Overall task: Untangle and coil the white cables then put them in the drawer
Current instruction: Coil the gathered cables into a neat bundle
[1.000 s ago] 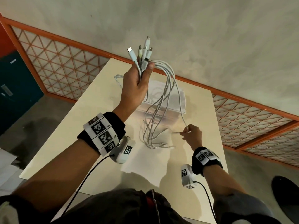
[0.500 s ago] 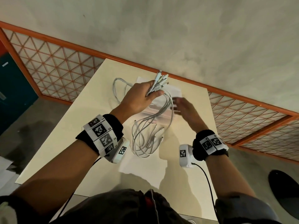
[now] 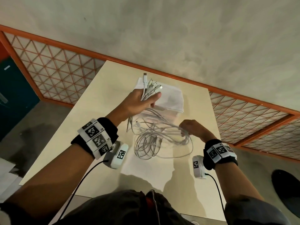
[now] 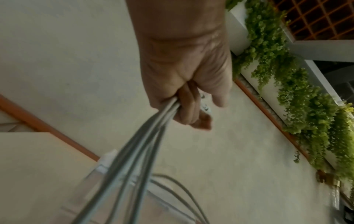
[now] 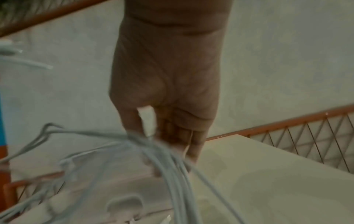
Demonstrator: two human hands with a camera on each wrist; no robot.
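Note:
My left hand (image 3: 142, 101) grips a bundle of several white cables (image 3: 151, 140) just below their plugs (image 3: 151, 85), which fan out above my fist. The strands hang down in loose loops over the beige table (image 3: 100, 127). My right hand (image 3: 190, 129) holds the same strands lower down, to the right, with its fingers curled round them. In the left wrist view my left hand (image 4: 189, 106) is clenched on the grey-white cables (image 4: 141, 145). The right wrist view, blurred, shows my right hand (image 5: 168, 139) with the cables (image 5: 172, 166) draped over its fingers. A translucent white drawer box (image 3: 170, 98) stands behind the hands.
A white sheet of paper (image 3: 146, 172) lies on the table near my body. An orange lattice railing (image 3: 53, 73) runs behind and beside the table. Hanging green plants (image 4: 298, 97) show in the left wrist view. A dark round object (image 3: 287, 185) sits on the floor at the right.
My left hand has come down from head height to just over the drawer box, with the plugs in it. My right hand has moved from the box to grip the hanging loops lower right.

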